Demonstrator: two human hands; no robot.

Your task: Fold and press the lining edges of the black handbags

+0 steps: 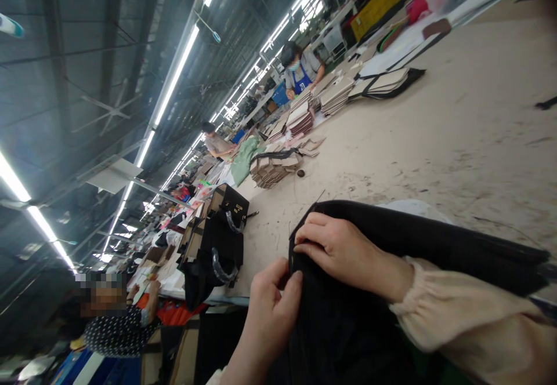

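Note:
A black fabric piece [391, 228] lies at the near edge of the table, and part of it hangs down toward me. My left hand [274, 301] pinches its left edge between thumb and fingers. Just above and to the right, my right hand [335, 251] grips the same edge near the corner, fingers curled and pressed together. The two hands are close but apart. A strip along that edge runs between them; its detail is too small to make out.
Black handbags [217, 240] with wrapped handles stand left on the long table [413, 153]. Beyond them are a bundle of beige pieces [274, 167], green cloth [246, 159] and stacked panels [300, 115]. One co-worker [117, 327] sits at left; others work farther along.

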